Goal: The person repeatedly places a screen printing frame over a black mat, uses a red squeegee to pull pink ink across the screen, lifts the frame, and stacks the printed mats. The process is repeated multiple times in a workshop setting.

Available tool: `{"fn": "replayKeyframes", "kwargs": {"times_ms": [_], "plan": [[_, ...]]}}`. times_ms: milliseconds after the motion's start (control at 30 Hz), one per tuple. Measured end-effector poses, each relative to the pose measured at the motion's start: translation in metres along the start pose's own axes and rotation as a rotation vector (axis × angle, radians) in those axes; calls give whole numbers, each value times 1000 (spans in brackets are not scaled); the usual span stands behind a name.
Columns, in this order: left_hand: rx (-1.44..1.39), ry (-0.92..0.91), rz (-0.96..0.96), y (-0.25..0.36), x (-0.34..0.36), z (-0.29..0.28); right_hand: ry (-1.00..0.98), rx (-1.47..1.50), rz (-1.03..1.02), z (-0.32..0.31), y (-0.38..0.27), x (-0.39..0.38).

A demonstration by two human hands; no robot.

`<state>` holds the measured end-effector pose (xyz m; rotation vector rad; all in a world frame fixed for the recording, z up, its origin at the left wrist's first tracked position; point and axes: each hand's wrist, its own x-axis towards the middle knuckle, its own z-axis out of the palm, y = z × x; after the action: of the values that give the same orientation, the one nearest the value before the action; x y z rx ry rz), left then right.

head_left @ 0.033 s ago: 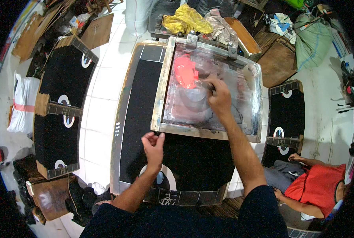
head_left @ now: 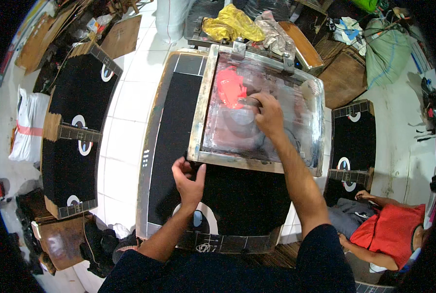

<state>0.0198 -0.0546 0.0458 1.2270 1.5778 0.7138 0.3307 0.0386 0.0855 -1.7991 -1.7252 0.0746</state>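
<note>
A wooden-edged printing screen point(head_left: 237, 162) lies over a dark board point(head_left: 232, 200) on the table in front of me. Thick pink ink point(head_left: 231, 88) sits in a patch on its mesh, toward the far left. My right hand point(head_left: 268, 113) is closed over the mesh, just right of the ink. Its fingers grip something low and greyish that I cannot make out. Close to the screen's near left corner is my left hand point(head_left: 188, 183), thumb and curved fingers apart, with nothing visible between them. A white ring print with a blue centre point(head_left: 198, 218) shows partly behind my left forearm.
Stacks of black printed boards stand left point(head_left: 81, 107) and right point(head_left: 353, 136). A yellow cloth point(head_left: 232, 23) and a stained cloth point(head_left: 276, 34) lie beyond the screen hinges point(head_left: 239, 49). At right sits a person in red point(head_left: 389, 229); a green sack point(head_left: 386, 51) stands farther back.
My left hand's thumb and fingers have moved apart near the frame's corner. My right hand has shifted very slightly over the mesh.
</note>
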Motion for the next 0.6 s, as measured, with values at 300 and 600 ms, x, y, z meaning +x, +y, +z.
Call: {"fn": "replayKeyframes", "kwargs": {"times_ms": [300, 600], "plan": [[591, -41, 711, -31, 66, 6, -185, -288, -123, 90, 42, 134], [627, -52, 644, -31, 64, 7, -406, -246, -137, 47, 36, 67]]}}
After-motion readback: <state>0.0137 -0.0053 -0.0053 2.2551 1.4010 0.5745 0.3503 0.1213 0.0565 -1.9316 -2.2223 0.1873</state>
